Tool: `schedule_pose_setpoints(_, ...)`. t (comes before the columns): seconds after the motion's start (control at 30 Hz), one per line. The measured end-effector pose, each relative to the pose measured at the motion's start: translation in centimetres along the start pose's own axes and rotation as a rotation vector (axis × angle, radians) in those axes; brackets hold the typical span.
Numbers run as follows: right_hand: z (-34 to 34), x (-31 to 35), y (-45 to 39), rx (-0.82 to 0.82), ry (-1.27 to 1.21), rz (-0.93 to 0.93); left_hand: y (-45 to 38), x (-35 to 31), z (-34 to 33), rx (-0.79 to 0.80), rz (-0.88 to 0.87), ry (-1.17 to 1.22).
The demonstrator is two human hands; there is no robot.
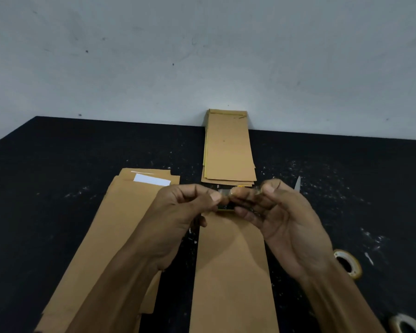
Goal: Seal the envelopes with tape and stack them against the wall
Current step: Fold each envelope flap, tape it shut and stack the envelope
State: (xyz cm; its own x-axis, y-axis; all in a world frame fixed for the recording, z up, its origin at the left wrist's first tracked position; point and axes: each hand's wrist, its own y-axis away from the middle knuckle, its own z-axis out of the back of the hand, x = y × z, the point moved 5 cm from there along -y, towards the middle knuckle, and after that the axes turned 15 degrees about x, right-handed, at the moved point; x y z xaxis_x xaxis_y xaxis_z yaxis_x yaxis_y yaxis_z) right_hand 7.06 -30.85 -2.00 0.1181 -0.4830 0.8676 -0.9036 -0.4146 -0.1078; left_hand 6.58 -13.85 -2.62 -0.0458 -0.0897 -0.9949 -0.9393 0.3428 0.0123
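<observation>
Fingers point(214, 197) of both hands pinching 1 clear tape strip point(225, 192) above a brown envelope point(233, 265), no legible writing anywhere.

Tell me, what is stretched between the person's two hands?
In the head view, a short strip of clear tape spans from the left hand to the right hand, pinched at both ends above the envelope.

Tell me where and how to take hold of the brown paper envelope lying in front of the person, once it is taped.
Grip the brown paper envelope by its right long edge, coming from the right. It lies flat on the black table, so slide fingertips under that bare edge. The far end sits under the left hand and right hand, which pinch the clear tape strip; the pile of brown envelopes crowds the left.
</observation>
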Motion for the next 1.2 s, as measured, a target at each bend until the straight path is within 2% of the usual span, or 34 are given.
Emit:
schedule_pose_setpoints(0.17, 0.5, 0.8, 0.6, -0.088, 0.369, -0.126, -0.2, 0.0, 0.0, -0.11, -0.006, -0.223)
schedule_pose_setpoints(0.3, 1.7, 1.1, 0.8, -0.192, 0.622, -0.152, -0.6, 0.5, 0.4, -0.153, -0.002, -0.279)
schedule_pose_setpoints(0.43, 3.1, -0.4, 0.6, -0.281, 0.705, -0.226, -1.2, 1.7, 0.3, -0.176, 0.055, -0.316)
schedule_pose_setpoints(0.6, 3.5, -1.2, 0.5, -0.295, 0.788, -0.26, -1.2, 2.7, 0.4, -0.212, 0.13, -0.452)
schedule_pose_setpoints(0.93, 3.6, -1.6, 0.8, -0.374, 0.833, -0.189, -0.7, 2.5, -0.8, -0.461, 0.016, -0.629)
schedule_pose_setpoints(1.2, 3.9, -2.2, 0.8, -0.448, 0.995, -0.115, -0.9, 3.4, -0.7, -0.488, 0.006, -0.685)
